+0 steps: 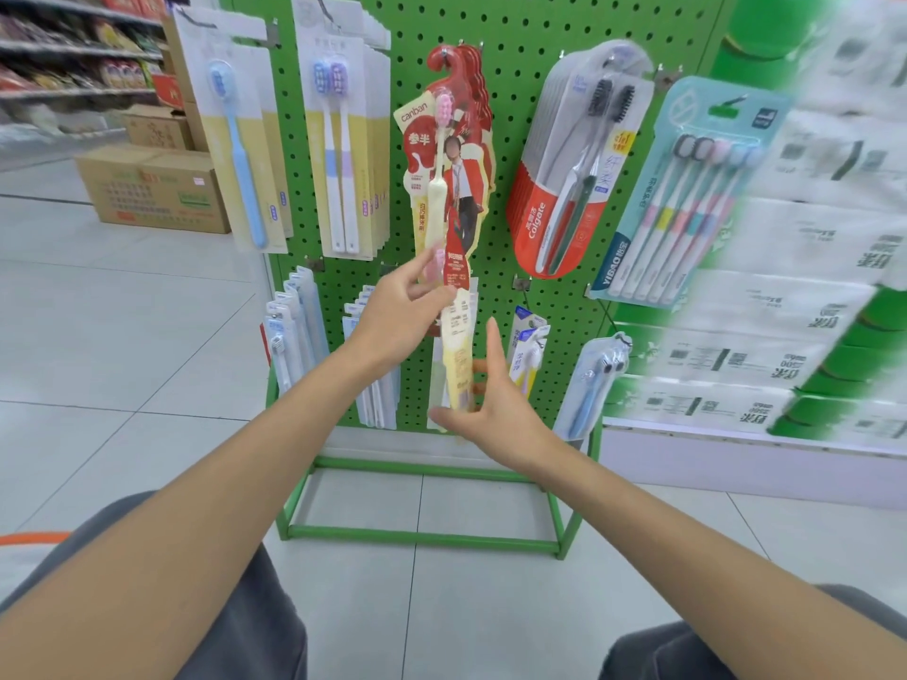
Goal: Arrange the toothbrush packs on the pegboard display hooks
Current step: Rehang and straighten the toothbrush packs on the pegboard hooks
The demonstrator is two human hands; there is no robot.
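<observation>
At centre frame, our left hand (402, 316) pinches a toothbrush pack (459, 336) between thumb and curled fingers. Our right hand (495, 400) grips its lower end, just below the red packs (456, 139) hanging on the green pegboard (515, 31).

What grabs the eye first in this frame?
The bright green perforated pegboard fills the centre, hung with toothbrush packs. In front of it, the left hand pinches and the right hand grips one red-and-cream card toothbrush pack, just below the red packs hanging on the middle hook. To their right hangs a red Colgate twin pack.
</observation>
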